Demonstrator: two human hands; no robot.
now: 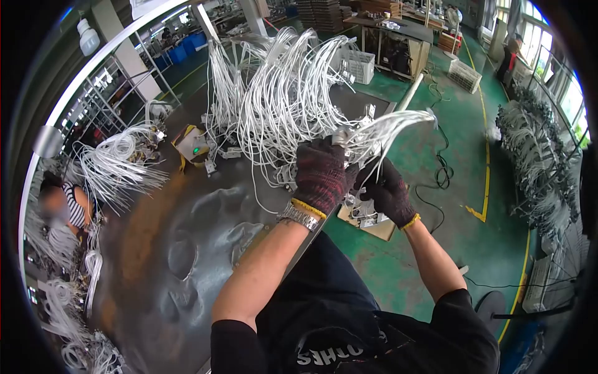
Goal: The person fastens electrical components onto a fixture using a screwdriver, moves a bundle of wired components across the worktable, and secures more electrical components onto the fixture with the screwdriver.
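Observation:
Both hands wear dark knitted gloves with yellow cuffs. My left hand (321, 174) is closed around a bundle of white wires (389, 128) near its connector end, at the table's right edge. Close by on the right, my right hand (389, 190) has its fingers bent together at the lower side of the same bundle; what they pinch is too small to make out. A large heap of white wires (280, 93) lies on the dark metal table (187, 249) just beyond my left hand. Small metal connectors hang beneath the hands.
A yellow device with a green light (194, 148) stands on the table, left of the heap. More wire bundles (118, 165) lie at the left, near a person in stripes (75, 206). A cardboard box (374, 225) is below my hands. Wires hang on a rack (536, 156) at right.

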